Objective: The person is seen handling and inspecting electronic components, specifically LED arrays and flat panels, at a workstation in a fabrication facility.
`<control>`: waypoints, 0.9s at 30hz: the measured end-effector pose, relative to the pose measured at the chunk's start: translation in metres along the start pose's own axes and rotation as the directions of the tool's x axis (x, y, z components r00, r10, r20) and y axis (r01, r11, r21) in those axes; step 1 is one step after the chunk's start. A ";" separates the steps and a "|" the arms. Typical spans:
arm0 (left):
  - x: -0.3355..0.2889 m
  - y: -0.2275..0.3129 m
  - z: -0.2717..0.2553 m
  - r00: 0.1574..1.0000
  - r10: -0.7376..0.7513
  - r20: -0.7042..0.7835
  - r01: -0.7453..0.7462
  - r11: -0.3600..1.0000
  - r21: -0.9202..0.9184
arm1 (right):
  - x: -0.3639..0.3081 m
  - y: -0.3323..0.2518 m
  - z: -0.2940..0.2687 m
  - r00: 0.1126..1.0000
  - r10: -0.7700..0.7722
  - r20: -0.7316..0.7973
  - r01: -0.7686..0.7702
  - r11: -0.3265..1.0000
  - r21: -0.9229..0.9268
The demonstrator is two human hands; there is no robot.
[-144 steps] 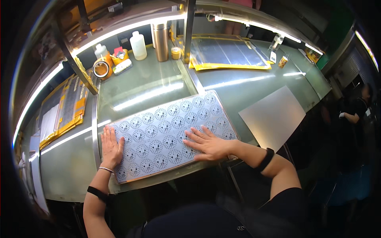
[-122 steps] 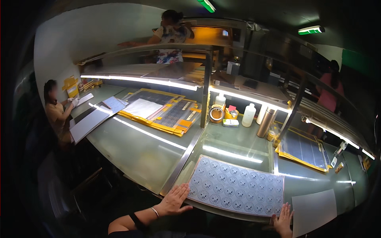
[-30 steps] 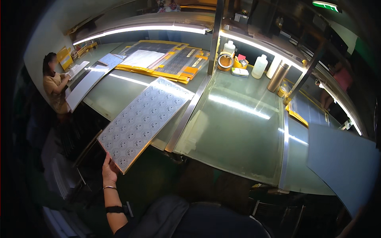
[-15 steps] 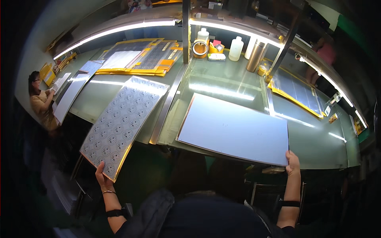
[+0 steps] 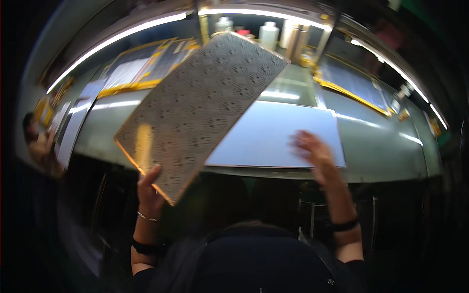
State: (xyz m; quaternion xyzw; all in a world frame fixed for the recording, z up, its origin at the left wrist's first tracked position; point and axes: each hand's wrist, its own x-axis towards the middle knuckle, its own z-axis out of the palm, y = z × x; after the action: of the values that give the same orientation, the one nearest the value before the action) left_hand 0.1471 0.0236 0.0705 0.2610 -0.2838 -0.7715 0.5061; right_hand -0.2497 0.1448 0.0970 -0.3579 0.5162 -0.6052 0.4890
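Note:
My left hand (image 5: 150,193) is closed on the lower edge of a large grey patterned panel (image 5: 205,102), its thumb on the face. The panel has copper-coloured edges and rows of dark dots. It is held up at a slant, its upper part hiding some of the bench and the bottles. On the glossy bench lies a pale blue-white board (image 5: 278,139), its left part hidden behind the panel. Over this board my right hand (image 5: 312,150) is raised with nothing in it, fingers apart and blurred by motion.
Yellow-edged framed sheets (image 5: 146,66) are stacked at the far left. Another yellow-edged sheet (image 5: 351,83) lies at the right. White bottles (image 5: 268,35) and a metal flask (image 5: 297,43) stand at the back. A person (image 5: 44,144) works at the far left beside a long pale board (image 5: 80,117).
My left hand has raised the patterned panel and swung it rightward over the bench. My right hand has let go of the pale board, now flat farther back, and moved inward over it.

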 end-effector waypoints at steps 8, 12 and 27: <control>0.025 -0.080 0.113 0.879 -0.444 0.174 0.413 0.891 0.186 | 0.013 0.041 0.044 0.976 0.211 0.050 -0.205 0.828 0.522; 0.020 -0.046 0.112 0.626 -0.746 0.228 0.307 0.504 0.807 | 0.010 0.043 0.023 0.951 0.308 -0.021 -0.257 0.829 0.498; 0.034 -0.104 0.161 0.603 -0.476 0.641 -0.797 -0.315 0.515 | 0.010 0.037 0.029 0.968 0.204 0.149 -0.249 0.675 0.695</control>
State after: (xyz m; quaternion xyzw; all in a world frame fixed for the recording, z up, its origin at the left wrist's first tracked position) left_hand -0.0413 0.0537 0.1067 0.1446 -0.9822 -0.1127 0.0402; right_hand -0.2168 0.1277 0.0664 -0.0937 0.2697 -0.6804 0.6749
